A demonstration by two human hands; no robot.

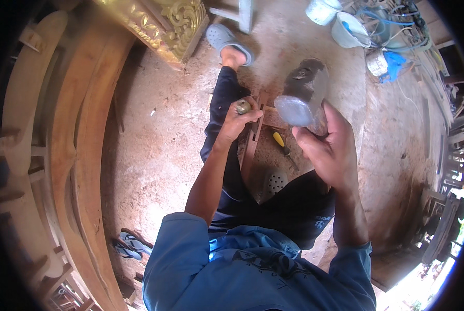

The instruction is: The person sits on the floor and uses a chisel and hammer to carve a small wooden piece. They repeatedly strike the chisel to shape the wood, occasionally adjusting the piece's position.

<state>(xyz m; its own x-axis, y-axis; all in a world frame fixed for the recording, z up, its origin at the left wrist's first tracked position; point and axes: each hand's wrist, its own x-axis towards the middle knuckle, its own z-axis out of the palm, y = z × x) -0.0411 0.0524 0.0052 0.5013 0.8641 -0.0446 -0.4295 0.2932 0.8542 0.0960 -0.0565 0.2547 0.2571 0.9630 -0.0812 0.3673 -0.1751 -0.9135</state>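
Observation:
My left hand (235, 120) is closed round an upright chisel (243, 107); its round butt end shows above my fist and its blade is mostly hidden. Below it lies a narrow wooden rail (250, 150) with a dark slot cut in it. My right hand (329, 147) grips a heavy mallet (305, 88), raised to the right of the chisel and apart from it. The mallet has a dark, worn head with a pale grey striking face; its handle is mostly hidden. On the floor between my legs rests a tool with a yellow and black handle (279, 139).
Long wooden planks (89, 129) stand along the left. A gilded carved panel (175, 26) is at the upper left. White buckets (322, 10) and blue tubing (387, 15) crowd the upper right. Flip-flops (132, 243) lie at lower left. A grey clog (276, 181) shows under my leg.

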